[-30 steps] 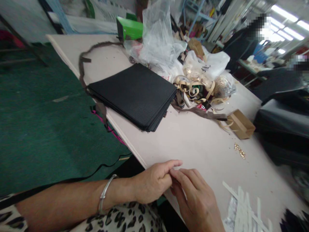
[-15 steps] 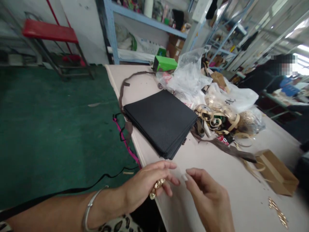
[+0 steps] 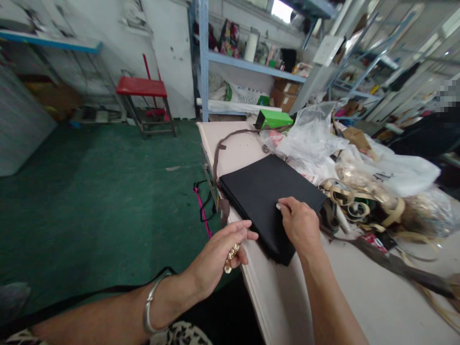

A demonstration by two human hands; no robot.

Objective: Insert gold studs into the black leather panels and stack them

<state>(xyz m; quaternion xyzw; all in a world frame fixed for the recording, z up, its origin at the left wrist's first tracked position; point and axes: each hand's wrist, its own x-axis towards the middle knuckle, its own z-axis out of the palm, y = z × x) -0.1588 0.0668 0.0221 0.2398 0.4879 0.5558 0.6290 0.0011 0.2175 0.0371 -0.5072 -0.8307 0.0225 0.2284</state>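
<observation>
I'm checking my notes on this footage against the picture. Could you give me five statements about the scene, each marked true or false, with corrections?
1. The left hand holds gold-coloured pieces. True.
2. The right wrist is ringed with silver. False: the silver bracelet is at the left wrist.
3. The black stack lies on the table, partly hidden by the right hand. True.
4. Nothing green stands on the table. False: the green box is near its far end.
5. The red stool stands on the green floor. True.
</observation>
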